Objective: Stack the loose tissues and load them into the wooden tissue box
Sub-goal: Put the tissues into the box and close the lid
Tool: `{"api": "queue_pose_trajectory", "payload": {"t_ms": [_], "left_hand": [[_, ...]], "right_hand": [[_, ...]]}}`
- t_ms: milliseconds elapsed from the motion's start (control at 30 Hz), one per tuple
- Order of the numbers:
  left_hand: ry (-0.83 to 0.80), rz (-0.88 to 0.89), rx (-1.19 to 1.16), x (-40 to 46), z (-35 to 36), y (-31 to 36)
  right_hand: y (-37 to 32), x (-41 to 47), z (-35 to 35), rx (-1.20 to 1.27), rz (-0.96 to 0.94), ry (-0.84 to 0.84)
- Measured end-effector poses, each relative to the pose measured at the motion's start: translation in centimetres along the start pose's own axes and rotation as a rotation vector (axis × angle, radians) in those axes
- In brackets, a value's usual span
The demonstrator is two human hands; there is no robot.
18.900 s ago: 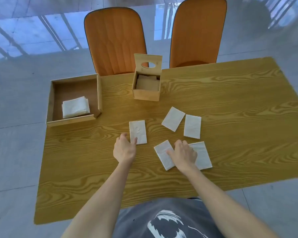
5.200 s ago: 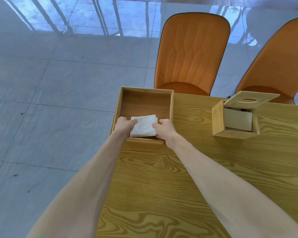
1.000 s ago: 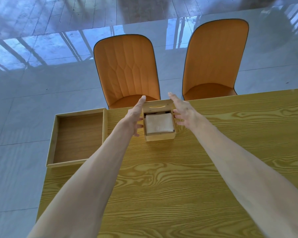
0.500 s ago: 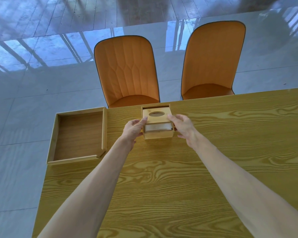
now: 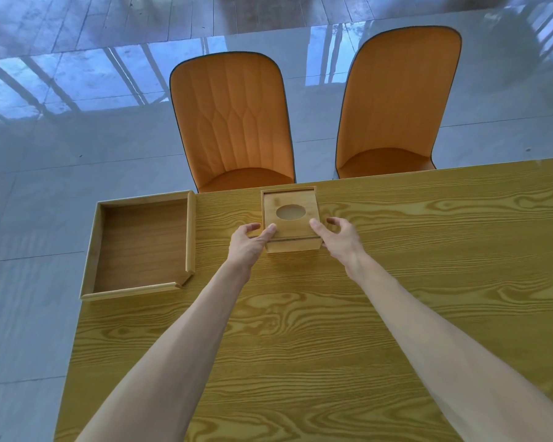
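The wooden tissue box stands at the table's far edge. Its lid, with an oval hole, lies down on it, leaving a thin dark gap along the front. My left hand is at the box's front left corner, thumb tip on the lid and fingers curled beside the box. At the front right corner, my right hand mirrors it, one fingertip on the lid and the other fingers spread apart. Neither hand holds anything. No tissues show.
A shallow wooden tray with nothing in it sits at the table's far left corner, overhanging the edge. Two orange chairs stand behind the table. Shiny grey floor tiles surround it.
The lid, standing open a second ago, has been swung down onto the box by both hands. My hands have come nearer to me, to its front corners.
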State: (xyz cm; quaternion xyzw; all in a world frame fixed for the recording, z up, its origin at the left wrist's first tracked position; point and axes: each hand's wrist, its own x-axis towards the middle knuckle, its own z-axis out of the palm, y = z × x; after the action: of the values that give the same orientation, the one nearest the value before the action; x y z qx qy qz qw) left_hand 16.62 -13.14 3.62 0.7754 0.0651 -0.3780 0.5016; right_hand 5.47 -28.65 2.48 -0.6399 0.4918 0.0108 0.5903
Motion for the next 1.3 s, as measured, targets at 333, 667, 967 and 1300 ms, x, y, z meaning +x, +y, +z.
{"api": "queue_pose_trajectory", "payload": {"t_ms": [333,667,967,1300], "left_hand": [[0.016,0.056,0.07,0.8,0.2,-0.5],[0.151,0.58,0.845,0.3,0.0,0.0],[0.056,0.626,1.113,0.7,-0.4,0.2],[0.04,0.617,1.149,1.0,-0.5,0.4]], "right_hand": [[0.1,0.2,0.2,-0.18,-0.126,0.105],[-2.8,-0.1,0.8,-0.782,-0.662,0.314],[-6.4,1.8,2.9,-1.221,-0.838,0.082],[-7.3,2.0,4.0,-1.414,-0.928,0.041]]}}
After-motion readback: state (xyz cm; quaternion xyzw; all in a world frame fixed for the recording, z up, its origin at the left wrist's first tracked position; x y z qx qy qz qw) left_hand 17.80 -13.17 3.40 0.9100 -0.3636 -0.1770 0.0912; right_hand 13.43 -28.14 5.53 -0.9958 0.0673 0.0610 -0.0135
